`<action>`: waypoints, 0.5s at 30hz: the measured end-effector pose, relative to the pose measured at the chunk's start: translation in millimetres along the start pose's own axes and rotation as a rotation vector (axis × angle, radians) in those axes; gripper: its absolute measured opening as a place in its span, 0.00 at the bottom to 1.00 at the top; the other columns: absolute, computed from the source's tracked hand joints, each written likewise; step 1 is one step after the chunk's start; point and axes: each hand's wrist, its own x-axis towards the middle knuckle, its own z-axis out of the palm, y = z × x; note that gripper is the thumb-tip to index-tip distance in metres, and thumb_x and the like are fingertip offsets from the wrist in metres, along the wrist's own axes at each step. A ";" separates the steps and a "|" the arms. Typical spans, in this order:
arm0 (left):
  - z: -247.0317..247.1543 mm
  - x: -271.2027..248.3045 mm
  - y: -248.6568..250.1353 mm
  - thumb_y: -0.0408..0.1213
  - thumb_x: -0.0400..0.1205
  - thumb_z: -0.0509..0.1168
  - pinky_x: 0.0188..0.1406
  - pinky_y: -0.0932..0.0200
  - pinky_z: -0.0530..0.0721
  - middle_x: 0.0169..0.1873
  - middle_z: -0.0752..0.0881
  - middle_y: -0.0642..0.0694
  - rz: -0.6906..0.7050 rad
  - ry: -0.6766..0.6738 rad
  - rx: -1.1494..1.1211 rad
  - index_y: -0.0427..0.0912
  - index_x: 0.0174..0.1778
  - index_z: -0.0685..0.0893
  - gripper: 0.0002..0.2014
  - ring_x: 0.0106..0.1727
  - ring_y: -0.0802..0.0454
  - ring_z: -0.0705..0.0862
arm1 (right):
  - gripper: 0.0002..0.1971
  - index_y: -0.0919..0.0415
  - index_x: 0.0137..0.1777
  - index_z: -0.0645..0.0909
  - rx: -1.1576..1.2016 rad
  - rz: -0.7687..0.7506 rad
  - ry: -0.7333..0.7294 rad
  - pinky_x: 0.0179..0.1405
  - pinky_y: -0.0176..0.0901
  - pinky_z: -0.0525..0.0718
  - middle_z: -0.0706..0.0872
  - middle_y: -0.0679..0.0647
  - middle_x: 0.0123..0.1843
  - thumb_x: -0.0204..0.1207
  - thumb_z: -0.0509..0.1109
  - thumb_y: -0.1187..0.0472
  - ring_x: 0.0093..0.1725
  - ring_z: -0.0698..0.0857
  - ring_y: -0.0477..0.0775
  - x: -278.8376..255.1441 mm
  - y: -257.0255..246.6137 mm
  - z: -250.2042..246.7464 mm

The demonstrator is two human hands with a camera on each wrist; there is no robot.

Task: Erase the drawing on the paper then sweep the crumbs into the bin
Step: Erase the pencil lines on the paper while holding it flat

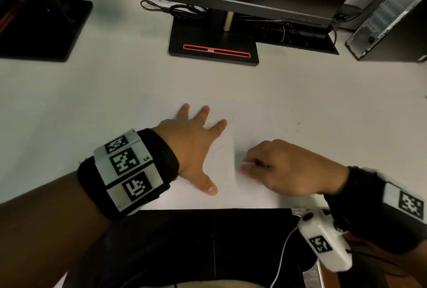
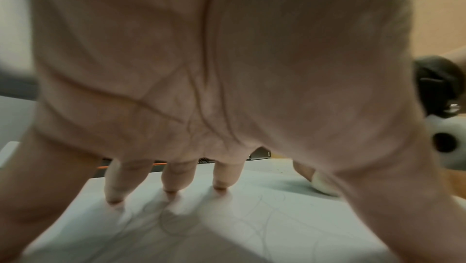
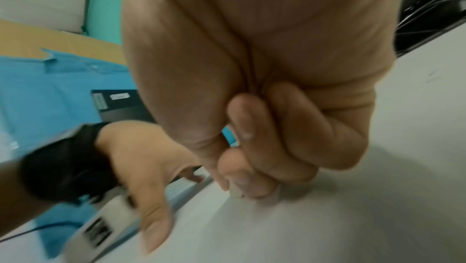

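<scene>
A white sheet of paper (image 1: pixel 231 190) lies on the white desk near its front edge, with faint pencil lines (image 2: pixel 264 223) on it. My left hand (image 1: pixel 196 146) lies flat on the paper, fingers spread and straight, pressing it down. My right hand (image 1: pixel 277 167) sits just to its right, curled, pinching a small white eraser (image 3: pixel 235 192) against the paper; the eraser (image 2: pixel 324 184) also shows in the left wrist view. A few dark crumbs (image 1: pixel 298 126) lie on the desk beyond the right hand. No bin is in view.
A monitor stand (image 1: pixel 212 49) with a red stripe stands at the back centre, with cables (image 1: pixel 284 31) behind it. A second black stand (image 1: pixel 44 26) is at the back left, a computer case (image 1: pixel 392 17) at the back right. The desk edge (image 1: pixel 208 208) runs just below my hands.
</scene>
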 end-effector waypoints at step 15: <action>0.2 0.9 0.2 0.77 0.63 0.72 0.78 0.31 0.71 0.86 0.28 0.47 0.001 0.013 -0.017 0.61 0.85 0.27 0.70 0.86 0.32 0.30 | 0.21 0.59 0.32 0.74 0.020 0.059 0.102 0.26 0.37 0.70 0.80 0.50 0.28 0.86 0.62 0.52 0.27 0.77 0.48 19.2 -9.7 -7.3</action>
